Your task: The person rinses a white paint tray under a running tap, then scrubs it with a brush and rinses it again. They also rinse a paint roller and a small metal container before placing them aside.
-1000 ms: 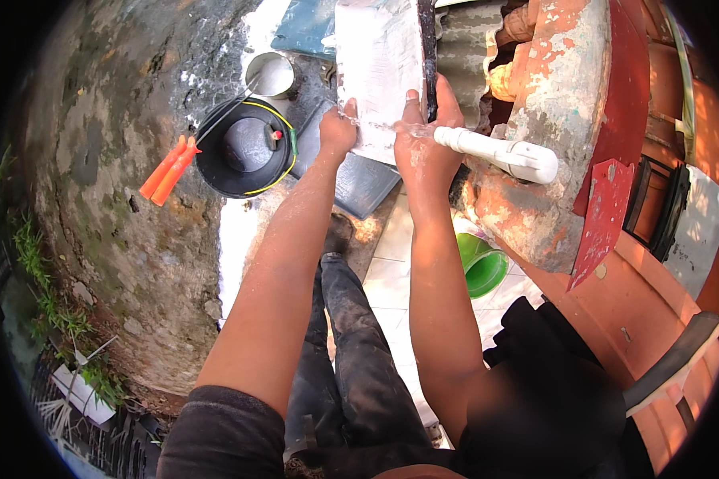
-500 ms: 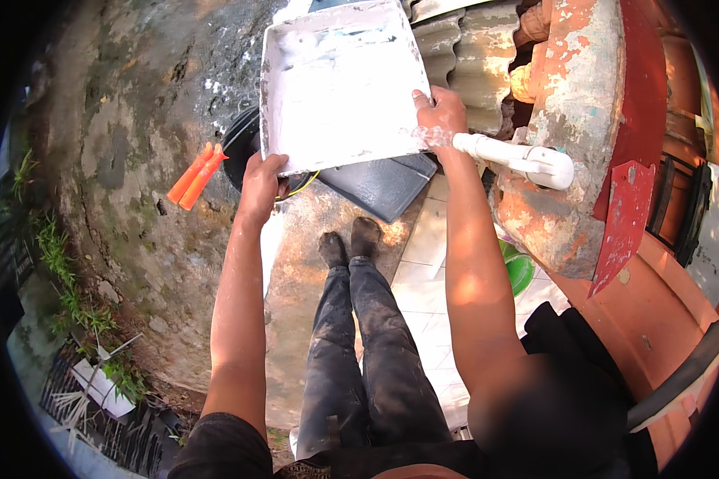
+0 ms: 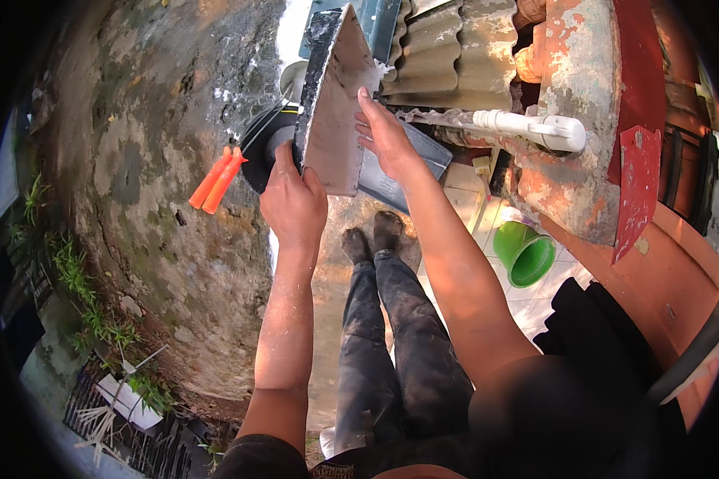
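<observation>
A rectangular paint tray (image 3: 331,152) is tipped up on its side in front of me, its pale inner face turned to the right. My left hand (image 3: 294,195) is wrapped round its lower near corner. Beside the inner face, my right hand (image 3: 387,136) is stretched out with fingers apart; whether the fingertips touch the tray I cannot tell. Water (image 3: 435,120) streams from a white pipe (image 3: 535,130) toward the tray, passing just beyond my right hand. Below the tray stands a black bucket (image 3: 256,172), partly hidden.
Two orange handles (image 3: 218,182) stick out beside the bucket. A dark grey flat container (image 3: 427,156) lies under my right hand. A green bucket (image 3: 527,255) is tipped over on the tiles at right. Corrugated roofing sheets (image 3: 439,60) and a peeling wall (image 3: 579,88) border the far right.
The tray has turned from lying face up to standing on its side. My right hand has let go of its edge and opened. The left hand keeps its hold.
</observation>
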Demonstrator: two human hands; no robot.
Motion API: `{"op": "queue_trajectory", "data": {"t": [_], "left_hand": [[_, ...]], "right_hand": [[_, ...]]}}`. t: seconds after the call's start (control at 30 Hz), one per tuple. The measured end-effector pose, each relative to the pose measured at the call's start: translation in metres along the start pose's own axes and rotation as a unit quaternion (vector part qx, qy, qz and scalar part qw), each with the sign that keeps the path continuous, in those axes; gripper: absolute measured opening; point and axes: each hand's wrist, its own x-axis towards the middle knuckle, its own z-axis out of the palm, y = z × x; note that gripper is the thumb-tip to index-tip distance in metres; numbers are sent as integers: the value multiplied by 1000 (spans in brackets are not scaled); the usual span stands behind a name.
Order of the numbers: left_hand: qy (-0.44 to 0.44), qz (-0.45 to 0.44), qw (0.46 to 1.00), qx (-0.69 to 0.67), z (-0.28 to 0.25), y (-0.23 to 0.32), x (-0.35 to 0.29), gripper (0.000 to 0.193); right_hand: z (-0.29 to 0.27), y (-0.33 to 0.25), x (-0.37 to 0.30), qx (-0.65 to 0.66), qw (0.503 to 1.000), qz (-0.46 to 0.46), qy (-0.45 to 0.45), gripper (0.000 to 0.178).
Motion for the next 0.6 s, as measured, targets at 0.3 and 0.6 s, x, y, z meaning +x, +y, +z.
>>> {"op": "queue_trajectory", "data": {"t": [0.3, 0.6], "left_hand": [[-35, 42, 997, -49, 23, 32, -18, 60], [-163, 47, 957, -234, 11, 34, -3, 85]], "right_hand": [[53, -13, 13, -76, 972, -207, 84, 22], [-65, 31, -70, 135, 964, -229, -22, 56]]}}
